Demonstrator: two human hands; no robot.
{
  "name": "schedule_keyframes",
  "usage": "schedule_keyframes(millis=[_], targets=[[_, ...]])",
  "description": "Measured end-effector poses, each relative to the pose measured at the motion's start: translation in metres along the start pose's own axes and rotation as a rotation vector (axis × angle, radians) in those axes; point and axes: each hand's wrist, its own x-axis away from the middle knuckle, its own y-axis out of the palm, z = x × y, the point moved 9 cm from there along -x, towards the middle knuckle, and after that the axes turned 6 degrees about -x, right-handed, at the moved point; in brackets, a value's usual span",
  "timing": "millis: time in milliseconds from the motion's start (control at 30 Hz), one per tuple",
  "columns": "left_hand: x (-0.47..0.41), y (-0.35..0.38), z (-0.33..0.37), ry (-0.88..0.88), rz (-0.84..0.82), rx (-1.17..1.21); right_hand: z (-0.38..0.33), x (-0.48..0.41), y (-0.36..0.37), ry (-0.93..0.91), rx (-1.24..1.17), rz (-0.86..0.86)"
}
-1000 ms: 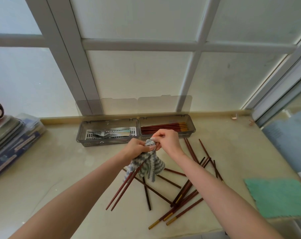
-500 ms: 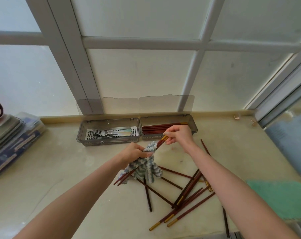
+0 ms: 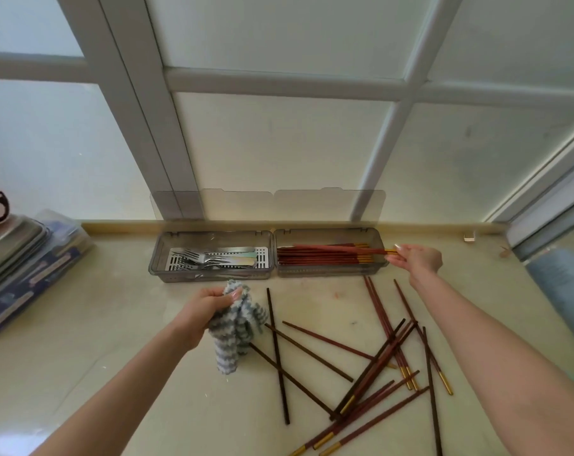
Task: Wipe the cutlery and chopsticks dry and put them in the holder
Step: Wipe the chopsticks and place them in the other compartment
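Lying left to right along the holder's [image 3: 328, 274] right compartment, the held chopsticks [image 3: 338, 248] rest on top of the red ones already stacked there, with their gold ends poking past the right wall. The right hand [image 3: 417, 261] is just beyond that wall and pinches those gold ends with its fingertips, so the sticks run straight out from the hand to the left, in line with the compartment. The step in hand looks like the drop-off: a small push leftward and a release should seat them. The risk is that the gold ends catch on the wall.

In the left compartment sit the forks [image 3: 210, 258], handles to the right. In front of it the left hand [image 3: 203, 311] grips a bunched grey-striped cloth [image 3: 237, 327] that hangs down to the counter [image 3: 108, 327].

The loose chopsticks [image 3: 381, 363] lie crisscrossed on the counter, well in front of the holder, between the two forearms. They lie nearer the right arm, so that hand seems best placed to fetch the next one. At far left sits a stack of trays [image 3: 12, 248].
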Motion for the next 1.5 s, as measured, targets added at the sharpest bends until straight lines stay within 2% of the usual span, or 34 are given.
schedule_keyframes(millis=[133, 333, 400, 500, 567, 600, 700, 800, 900, 1000, 1200, 1400, 1500], targets=[[0.008, 0.01, 0.007, 0.038, 0.001, 0.107, 0.006, -0.015, 0.035, -0.005, -0.002, -0.013], [0.013, 0.003, 0.001, 0.045, 0.06, 0.168, 0.027, -0.029, 0.089, 0.034, 0.215, -0.213], [0.016, 0.004, 0.002, 0.049, 0.052, 0.19, 0.028, -0.032, 0.09, -0.054, 0.364, -0.209], [0.017, 0.007, 0.004, 0.061, 0.041, 0.222, 0.019, -0.027, 0.091, -0.298, 0.778, -0.244], [0.017, 0.009, 0.007, 0.067, 0.036, 0.243, 0.008, -0.015, 0.089, -0.423, 0.874, -0.251], [0.016, 0.01, 0.008, 0.076, 0.029, 0.251, -0.001, -0.007, 0.083, -0.48, 0.833, -0.217], [0.016, 0.018, 0.011, 0.082, 0.007, 0.283, -0.022, 0.024, 0.046, -0.587, 0.721, 0.022], [0.016, 0.033, 0.006, 0.065, -0.024, 0.305, 0.009, 0.037, 0.007, -0.404, 0.776, 0.152], [0.018, 0.049, 0.004, 0.054, -0.062, 0.3, 0.07, 0.042, -0.002, -0.19, 1.097, 0.003], [0.02, 0.06, 0.006, 0.059, -0.083, 0.289, 0.101, 0.052, 0.0, -0.215, 1.308, -0.061], [0.026, 0.071, 0.007, 0.054, -0.159, 0.293, 0.092, 0.065, 0.015, -0.331, 1.298, -0.123], [0.03, 0.088, -0.003, -0.053, -0.36, 0.423, 0.035, 0.093, 0.052, -0.5, 1.154, -0.324], [0.027, 0.094, -0.009, -0.098, -0.39, 0.476, 0.021, 0.115, 0.073, -0.607, 1.226, -0.458]])
